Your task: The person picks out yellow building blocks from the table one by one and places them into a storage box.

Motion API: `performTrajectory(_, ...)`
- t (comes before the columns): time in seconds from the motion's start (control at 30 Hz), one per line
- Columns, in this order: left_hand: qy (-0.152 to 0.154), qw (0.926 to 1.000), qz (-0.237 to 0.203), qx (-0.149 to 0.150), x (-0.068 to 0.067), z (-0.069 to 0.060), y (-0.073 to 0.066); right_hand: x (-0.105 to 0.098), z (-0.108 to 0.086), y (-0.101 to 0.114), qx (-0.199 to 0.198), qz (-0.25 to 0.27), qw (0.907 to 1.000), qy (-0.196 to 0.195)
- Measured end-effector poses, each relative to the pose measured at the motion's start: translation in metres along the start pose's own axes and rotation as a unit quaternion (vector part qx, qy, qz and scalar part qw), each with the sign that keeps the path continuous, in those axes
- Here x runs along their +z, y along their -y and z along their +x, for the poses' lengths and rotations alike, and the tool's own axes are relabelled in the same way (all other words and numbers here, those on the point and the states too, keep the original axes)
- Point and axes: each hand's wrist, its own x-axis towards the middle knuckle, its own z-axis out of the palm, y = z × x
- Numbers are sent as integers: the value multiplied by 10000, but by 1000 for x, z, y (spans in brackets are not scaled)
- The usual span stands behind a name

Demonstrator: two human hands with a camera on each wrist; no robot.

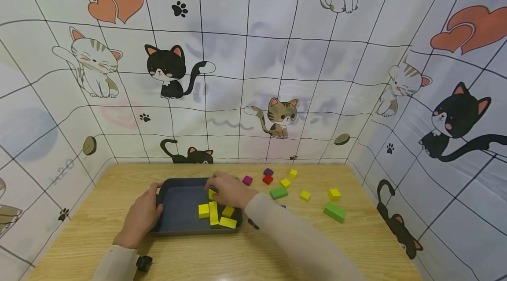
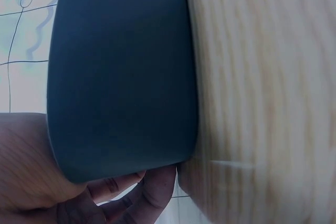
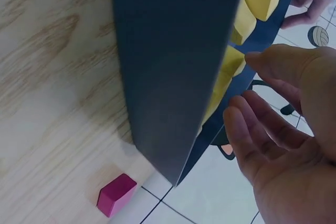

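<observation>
Left hand (image 1: 142, 215) on the tray (image 1: 178, 206), right hand (image 1: 229, 189) over its yellow blocks (image 1: 203, 211)

At the left, the left hand holds the dark tray by its side, thumb over the rim; in the left wrist view the tray's outer wall covers part of that hand, and the exact fingertip contact is hard to make out. The left sleeve (image 1: 115, 265) is cut off by the bottom edge, with a black device (image 1: 144, 264) beside it. The tray rests on the wooden table (image 1: 198, 256), the yellow blocks gathered in its right half, a long block (image 1: 214, 213) among them. One partly covered block (image 1: 211, 194) sits directly beneath the right hand's fingers. In the right wrist view thumb and fingers are loosely bent with a moderate gap between them; the thumb tip is right by a yellow block, though I cannot tell whether it touches, and the tray wall hides the blocks' lower parts. Further right, a magenta block (image 1: 247, 180) lies just beyond the tray, near a purple block (image 1: 268, 171) and a red block (image 1: 267, 179). A blue block (image 1: 283, 206) is mostly hidden behind the right sleeve (image 1: 293, 237). Past it, well apart from the fingers, lie loose yellow cubes (image 1: 334, 194) and two green blocks (image 1: 334, 212)
</observation>
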Motion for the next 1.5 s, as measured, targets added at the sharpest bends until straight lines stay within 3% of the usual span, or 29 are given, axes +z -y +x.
performTrajectory(0.43, -33, 10000, 18, 36, -1, -1, 2, -15, -23, -31, 857, 63, 9961, -213)
performTrajectory(0.63, -31, 10000, 28, 18, -1, 0, 2, -24, -38, -52, 907, 344, 9943, -445)
performTrajectory(1.13, 63, 10000, 65, 27, -1, -1, -1, -39, -85, -139, 1721, 399, 9800, -921)
performTrajectory(1.3, 59, 10000, 70, 37, -1, -1, -1, -48, -101, -164, 2217, 468, 9697, -917)
performTrajectory(1.5, 67, 10000, 64, 11, 0, -1, 0, -50, -118, -188, 2533, 515, 9622, -858)
